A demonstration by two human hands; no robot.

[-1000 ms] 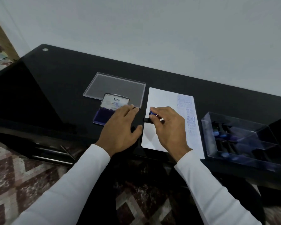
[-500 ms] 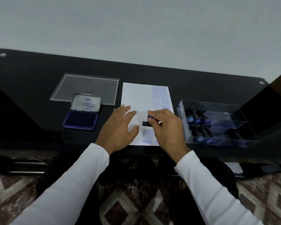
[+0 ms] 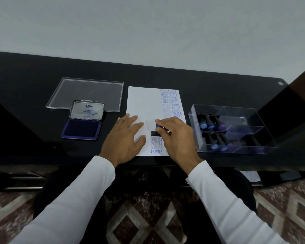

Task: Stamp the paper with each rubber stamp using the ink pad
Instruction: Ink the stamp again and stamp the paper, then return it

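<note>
Pressing a rubber stamp (image 3: 156, 130) down onto the paper (image 3: 143, 103), I grip its blue-topped handle with the curled fingers of my right hand (image 3: 176, 138); its black base sits on the sheet just beyond a short stack of blue prints reading SAMPLE and FRAGILE near the paper's near edge. My left hand (image 3: 126, 140) lies flat with fingers straight and spread, holding nothing, its fingertips and palm resting on the left part of the sheet and its heel over the black table (image 3: 33, 81). The paper lies in the middle of the table, and its right strip carries a column of more blue prints, among them AMENDED, SAMPLE, AIR MAIL and FRAGILE. To the left of the paper sits the ink pad (image 3: 81, 129), open, its dark blue pad toward me and its metal lid (image 3: 87, 110) tilted up at the far side, showing a label. Just beyond it a clear flat plastic lid (image 3: 88, 90) rests on the table. To the right of the paper stands a clear plastic box (image 3: 236, 124) with compartments, holding more stamps with dark handles and blue or purple tops. White sleeves cover both my forearms.
</note>
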